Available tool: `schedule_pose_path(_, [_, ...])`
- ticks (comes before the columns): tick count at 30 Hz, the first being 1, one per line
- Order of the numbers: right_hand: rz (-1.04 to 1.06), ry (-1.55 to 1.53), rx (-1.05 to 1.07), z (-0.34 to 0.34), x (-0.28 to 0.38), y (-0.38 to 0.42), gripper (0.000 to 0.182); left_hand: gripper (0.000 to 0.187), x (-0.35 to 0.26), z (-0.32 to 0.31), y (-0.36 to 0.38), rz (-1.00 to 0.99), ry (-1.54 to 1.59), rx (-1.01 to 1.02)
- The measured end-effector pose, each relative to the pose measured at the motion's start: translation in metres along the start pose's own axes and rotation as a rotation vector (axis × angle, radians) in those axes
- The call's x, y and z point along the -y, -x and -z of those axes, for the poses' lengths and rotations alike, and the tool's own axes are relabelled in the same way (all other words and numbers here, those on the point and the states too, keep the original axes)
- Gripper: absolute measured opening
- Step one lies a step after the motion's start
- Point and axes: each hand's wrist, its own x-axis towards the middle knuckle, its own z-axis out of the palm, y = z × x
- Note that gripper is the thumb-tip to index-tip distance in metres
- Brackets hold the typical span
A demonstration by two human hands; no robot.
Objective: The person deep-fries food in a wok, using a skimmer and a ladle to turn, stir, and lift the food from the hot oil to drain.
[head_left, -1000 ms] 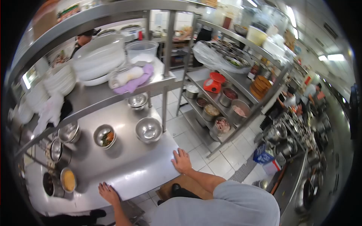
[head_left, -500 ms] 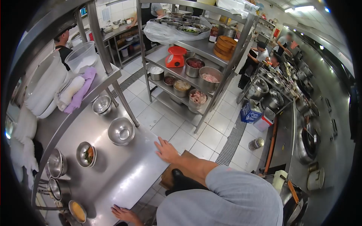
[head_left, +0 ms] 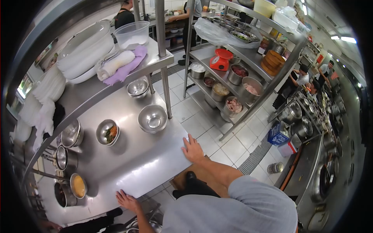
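Note:
Both of my hands rest on a stainless steel worktable (head_left: 128, 163) and hold nothing. My right hand (head_left: 192, 149) lies on the corner at the far right, fingers spread. My left hand (head_left: 127, 201) lies flat near the front edge, fingers apart. Nearest to my right hand stands a shiny steel bowl (head_left: 152, 118). Stacked steel bowls (head_left: 138, 88) sit behind it. Further left is a bowl with green and orange food (head_left: 108, 133). A bowl of yellow liquid (head_left: 79, 186) stands left of my left hand, beside a steel pot (head_left: 64, 194).
Above the table, a shelf (head_left: 155, 58) carries white dishes (head_left: 85, 50), a plastic tub (head_left: 132, 35) and a purple cloth (head_left: 134, 64). A rack (head_left: 210, 79) across the tiled floor holds a red scale (head_left: 221, 59) and food pots. Co-workers (head_left: 324, 73) stand further back. Someone's dark-clothed leg (head_left: 91, 224) shows at bottom left.
My view has swung left, so the table and racks appear further right. Both hands still rest on the table. A dark-clothed leg and a hand now show at bottom left.

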Motion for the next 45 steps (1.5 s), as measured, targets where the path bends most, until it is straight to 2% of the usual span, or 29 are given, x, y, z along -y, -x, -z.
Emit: schedule_pose_path(45, [0.011, 0.016, -0.042, -0.0013, 0.0040, -0.0006, 0.052, 0.043, -0.0031, 0.0030, -0.0021, 0.062, 0.022, -0.025])
